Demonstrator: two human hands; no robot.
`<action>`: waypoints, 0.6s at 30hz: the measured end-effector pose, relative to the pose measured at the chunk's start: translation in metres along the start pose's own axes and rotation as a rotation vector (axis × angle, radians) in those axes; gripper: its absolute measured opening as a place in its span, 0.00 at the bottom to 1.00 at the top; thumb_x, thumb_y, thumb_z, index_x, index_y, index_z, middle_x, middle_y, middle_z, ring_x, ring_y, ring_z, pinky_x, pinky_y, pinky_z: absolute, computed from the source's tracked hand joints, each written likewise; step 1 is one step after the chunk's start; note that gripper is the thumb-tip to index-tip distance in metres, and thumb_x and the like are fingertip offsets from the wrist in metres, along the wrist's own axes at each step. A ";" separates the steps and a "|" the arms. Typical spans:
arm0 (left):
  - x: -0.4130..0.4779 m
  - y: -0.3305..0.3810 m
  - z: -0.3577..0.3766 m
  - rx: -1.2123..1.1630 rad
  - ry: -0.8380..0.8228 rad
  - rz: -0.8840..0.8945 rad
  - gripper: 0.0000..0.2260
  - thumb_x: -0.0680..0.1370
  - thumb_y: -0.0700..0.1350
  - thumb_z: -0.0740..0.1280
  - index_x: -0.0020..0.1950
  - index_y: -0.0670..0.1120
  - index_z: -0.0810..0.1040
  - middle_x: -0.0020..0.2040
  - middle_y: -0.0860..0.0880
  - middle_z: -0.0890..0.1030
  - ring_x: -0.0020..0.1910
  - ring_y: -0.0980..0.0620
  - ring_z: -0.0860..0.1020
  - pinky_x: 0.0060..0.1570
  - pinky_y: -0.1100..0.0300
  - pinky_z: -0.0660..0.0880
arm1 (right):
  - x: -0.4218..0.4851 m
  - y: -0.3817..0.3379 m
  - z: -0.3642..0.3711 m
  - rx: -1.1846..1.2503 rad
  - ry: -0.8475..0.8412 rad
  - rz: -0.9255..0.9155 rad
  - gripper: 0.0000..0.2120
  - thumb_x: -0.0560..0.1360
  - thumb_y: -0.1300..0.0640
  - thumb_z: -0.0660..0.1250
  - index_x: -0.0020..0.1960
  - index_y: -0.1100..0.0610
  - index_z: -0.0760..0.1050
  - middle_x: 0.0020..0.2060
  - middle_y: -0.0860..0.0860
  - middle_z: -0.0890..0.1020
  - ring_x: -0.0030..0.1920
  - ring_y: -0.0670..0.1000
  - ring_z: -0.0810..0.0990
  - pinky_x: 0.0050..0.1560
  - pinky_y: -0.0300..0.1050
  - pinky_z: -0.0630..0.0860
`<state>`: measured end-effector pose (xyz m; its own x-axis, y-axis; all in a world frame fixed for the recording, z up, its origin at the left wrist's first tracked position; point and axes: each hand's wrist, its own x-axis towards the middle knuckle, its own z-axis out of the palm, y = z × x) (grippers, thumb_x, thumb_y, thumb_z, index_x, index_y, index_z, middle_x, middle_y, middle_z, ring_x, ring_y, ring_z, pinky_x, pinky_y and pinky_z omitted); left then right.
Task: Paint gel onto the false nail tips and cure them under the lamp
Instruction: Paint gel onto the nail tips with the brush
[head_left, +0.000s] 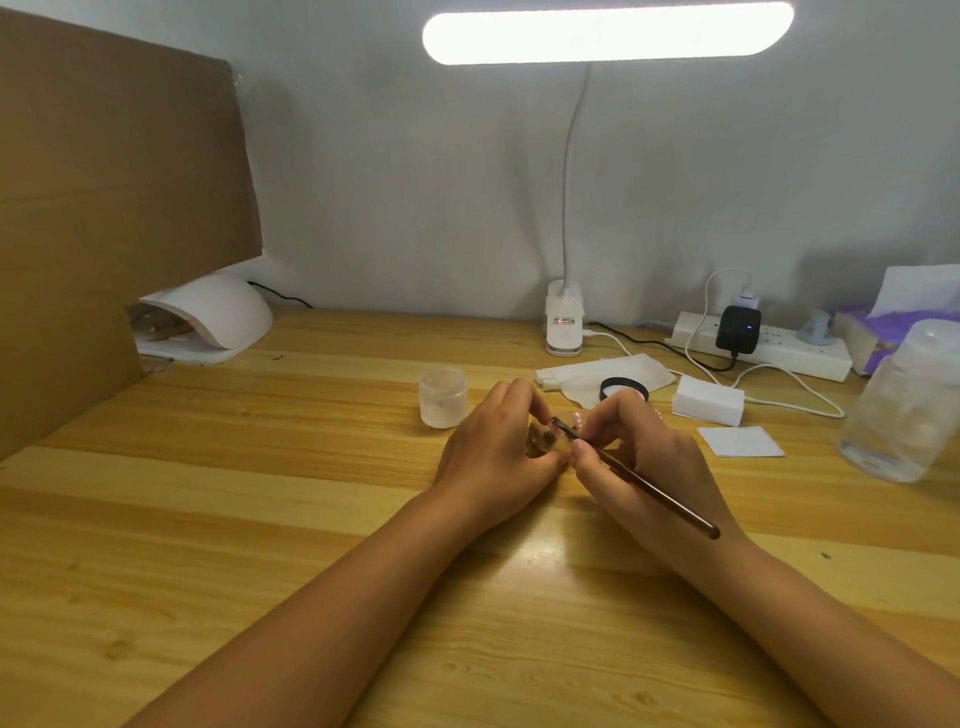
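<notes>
Head view: nail tip (542, 435) is at table centre between both hands, pinched in the fingers of the left hand (496, 449). It is mostly hidden and too small to say if it is coated. Right hand (652, 460) grips a brush (655, 486) like a pen, dark handle running back over the wrist, brush head at or on the tip. Jar (442, 397) of pale stuff, probably the gel, stands just left of the left hand and seems lidless. A black lid (623, 388) lies on a tissue (576, 379) behind the right hand.

Progress, my read: painting step in hand, this tip not yet cured. Curing lamp (218, 317) sits well apart at far left beside a cardboard sheet (104, 208). Something brownish shows in its mouth, cannot tell what. Count of finished tips: cannot tell. Left to do: finish the coat, carry the tip to the lamp, cure, repeat.

Also on the wooden table (260, 519): white pad block (709, 400), square wipe (740, 441), clear bottle (904, 405), power strip (779, 351) with a black adapter (737, 323), purple tissue pack (883, 332), lit desk lamp (608, 34).

Writing: small label (563, 322) on the desk lamp base, red and dark print, unreadable. No brand legible anywhere.
</notes>
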<state>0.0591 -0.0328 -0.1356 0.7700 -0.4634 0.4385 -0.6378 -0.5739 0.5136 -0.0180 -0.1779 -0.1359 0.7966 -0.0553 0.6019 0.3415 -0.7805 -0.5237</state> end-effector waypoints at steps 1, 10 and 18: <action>0.000 0.000 0.000 0.000 -0.002 -0.001 0.13 0.74 0.51 0.72 0.51 0.53 0.68 0.51 0.55 0.73 0.44 0.56 0.73 0.39 0.61 0.72 | 0.000 0.001 0.000 -0.001 0.000 0.003 0.08 0.73 0.55 0.71 0.47 0.50 0.72 0.38 0.39 0.79 0.35 0.44 0.79 0.34 0.47 0.77; 0.001 -0.003 0.001 -0.010 -0.003 -0.010 0.14 0.73 0.52 0.72 0.50 0.53 0.69 0.51 0.56 0.74 0.44 0.56 0.73 0.41 0.59 0.73 | 0.000 0.002 0.000 -0.026 0.012 0.005 0.09 0.70 0.55 0.70 0.42 0.48 0.69 0.30 0.42 0.74 0.33 0.46 0.76 0.27 0.39 0.71; 0.001 -0.004 0.002 -0.007 -0.007 -0.011 0.14 0.74 0.53 0.73 0.52 0.53 0.69 0.51 0.55 0.75 0.44 0.55 0.74 0.42 0.59 0.74 | 0.000 -0.003 -0.002 -0.003 0.105 0.015 0.08 0.73 0.59 0.70 0.45 0.51 0.71 0.34 0.43 0.77 0.32 0.45 0.78 0.32 0.50 0.78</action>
<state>0.0622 -0.0324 -0.1381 0.7771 -0.4621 0.4273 -0.6293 -0.5744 0.5235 -0.0198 -0.1769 -0.1332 0.7450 -0.1316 0.6539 0.3287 -0.7806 -0.5316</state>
